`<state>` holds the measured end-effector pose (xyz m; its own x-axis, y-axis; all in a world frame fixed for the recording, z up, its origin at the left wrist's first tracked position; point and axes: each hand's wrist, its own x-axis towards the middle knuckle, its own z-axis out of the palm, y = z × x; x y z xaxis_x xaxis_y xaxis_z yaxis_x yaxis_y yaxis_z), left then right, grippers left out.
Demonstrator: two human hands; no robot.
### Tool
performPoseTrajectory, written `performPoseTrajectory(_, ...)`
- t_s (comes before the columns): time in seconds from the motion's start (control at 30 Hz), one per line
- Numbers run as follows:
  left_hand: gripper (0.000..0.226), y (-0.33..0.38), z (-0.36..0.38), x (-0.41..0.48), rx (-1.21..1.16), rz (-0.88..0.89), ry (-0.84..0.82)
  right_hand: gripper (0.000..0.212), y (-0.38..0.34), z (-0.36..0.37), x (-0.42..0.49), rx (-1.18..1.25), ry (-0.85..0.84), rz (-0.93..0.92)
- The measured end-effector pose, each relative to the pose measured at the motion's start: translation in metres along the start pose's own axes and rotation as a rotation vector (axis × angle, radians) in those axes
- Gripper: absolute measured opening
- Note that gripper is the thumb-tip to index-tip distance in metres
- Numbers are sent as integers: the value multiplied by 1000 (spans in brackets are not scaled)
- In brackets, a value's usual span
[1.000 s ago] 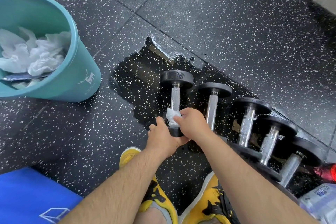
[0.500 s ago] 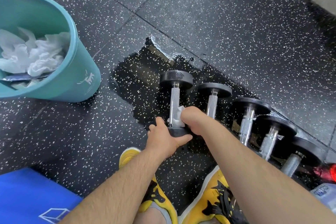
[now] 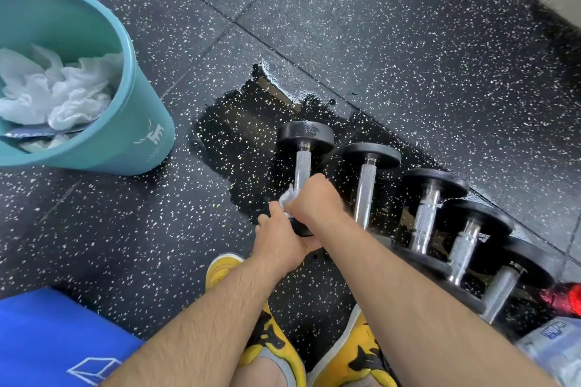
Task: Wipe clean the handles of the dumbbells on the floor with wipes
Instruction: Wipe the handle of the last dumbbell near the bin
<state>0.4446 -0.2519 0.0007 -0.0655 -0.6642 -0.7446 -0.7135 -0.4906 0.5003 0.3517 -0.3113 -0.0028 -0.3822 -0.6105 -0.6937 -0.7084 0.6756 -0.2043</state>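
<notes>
- Head view: we see five dumbbells [image 3: 424, 214] lying side by side on the speckled floor [image 3: 408, 41], with their handles pointing away from the person.
- We locate the leftmost dumbbell [image 3: 304, 138] at the left end of the row, on a wet patch [image 3: 232, 148] of the floor.
- The left hand [image 3: 279, 245] grips its near head, fingers curled round the rim.
- The right hand [image 3: 317, 198] has its fingers clenched round a white wipe [image 3: 288, 198], which sits on the near end of the handle [image 3: 302, 166].
- A teal bucket [image 3: 141, 129] holding crumpled white wipes [image 3: 63, 88] stands well apart, left of the row.
- A blurred printed packet [image 3: 556, 352] lies near the row's right end, partly out of view.
</notes>
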Motion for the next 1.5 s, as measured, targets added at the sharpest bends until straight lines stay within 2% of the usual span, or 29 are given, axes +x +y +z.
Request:
performPoseTrajectory(0.07, 89, 0, 1, 0, -18, 0, -2, 49, 0, 0, 3, 14, -6, 1)
performPoseTrajectory(0.23, 97, 1, 1, 0, -23, -5, 3, 34, 14, -23, 1, -103, -197, -78)
performPoseTrajectory(0.33, 101, 2, 1, -1, 1, -15, 8, 17, 32, -30, 0, 16, -211, -95)
performPoseTrajectory(0.43, 101, 3, 1, -2, 7, -14, 8, 24, 38, -26, -4, 101, -143, -94)
performPoseTrajectory(0.5, 102, 3, 0, -3, 1, -13, 3, 38, 36, -20, -6, 133, 16, -108)
performPoseTrajectory(0.53, 103, 3, -1, -2, -2, -12, 2, 39, 33, -20, -10, 181, 93, -103)
performPoseTrajectory(0.6, 103, 3, -1, -2, -5, -14, 1, 26, 31, -18, -15, 302, 183, -116)
performPoseTrajectory(0.7, 100, 1, 1, 0, 5, -18, 5, 17, 31, -13, -19, 339, 190, -153)
performPoseTrajectory(0.9, 92, -2, 3, 4, 7, -7, 14, 28, 34, -3, -17, 237, 20, -112)
performPoseTrajectory(1.03, 94, -1, 2, 2, -23, 5, 19, 39, 21, -14, -5, 271, -214, 9)
performPoseTrajectory(1.13, 100, -2, 3, 2, -12, 8, 17, 37, 14, -25, 4, 216, -372, 69)
performPoseTrajectory(1.27, 103, -2, 3, 1, 7, 4, 17, 42, 20, -33, 9, 441, -502, 97)
performPoseTrajectory(1.33, 103, -1, 3, 1, 14, 5, 17, 37, 19, -31, 6, 465, -481, 56)
performPoseTrajectory(1.43, 98, -1, 2, 3, -5, 0, 8, 17, 9, -17, -2, 282, -276, -1)
performPoseTrajectory(1.5, 88, -1, 2, 3, -15, 2, -2, 17, 4, -8, -4, 182, -168, -1)
